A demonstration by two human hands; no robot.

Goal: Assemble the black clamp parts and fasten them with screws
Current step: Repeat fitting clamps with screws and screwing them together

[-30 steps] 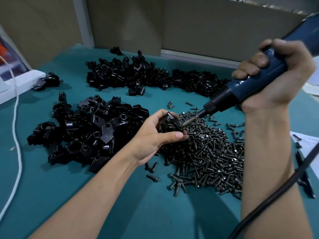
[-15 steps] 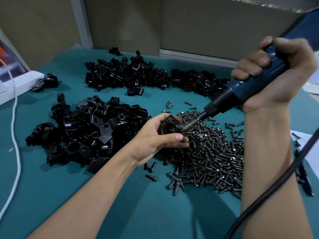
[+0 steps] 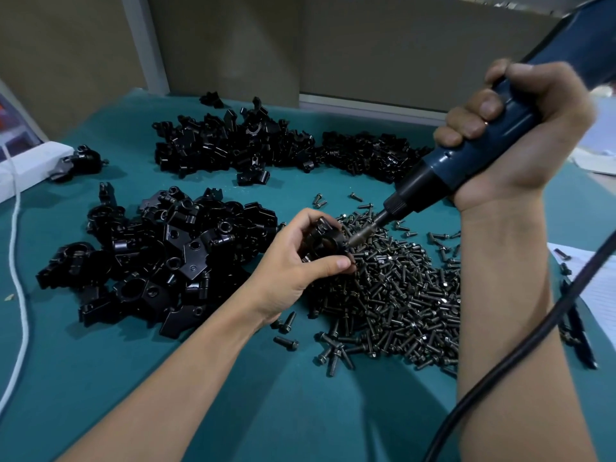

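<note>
**A:** On the head view, where was the clamp (image 3: pixel 325 243)?

**B:** The left hand (image 3: pixel 293 271) pinched it between thumb and curled fingers, at the near-left edge of the screw heap (image 3: pixel 400 295). The right hand (image 3: pixel 520 135) was wrapped around the electric screwdriver (image 3: pixel 466 158), its bit (image 3: pixel 361 235) touching the clamp's right face.

**A:** Advice?

**B:** Probably to hold the bit square and brace the clamp steady.

**A:** Bins?

**B:** None showed. The clamp parts (image 3: pixel 166 255) lay in loose heaps on the teal mat (image 3: pixel 300 411), left and far.

Your teal bench (image 3: pixel 100 378): clamp-part pile (image 3: pixel 160 255) left, far pile (image 3: pixel 266 145) behind it, screw heap (image 3: pixel 400 301) centre-right, white cable (image 3: pixel 20 295) at left edge.
</note>
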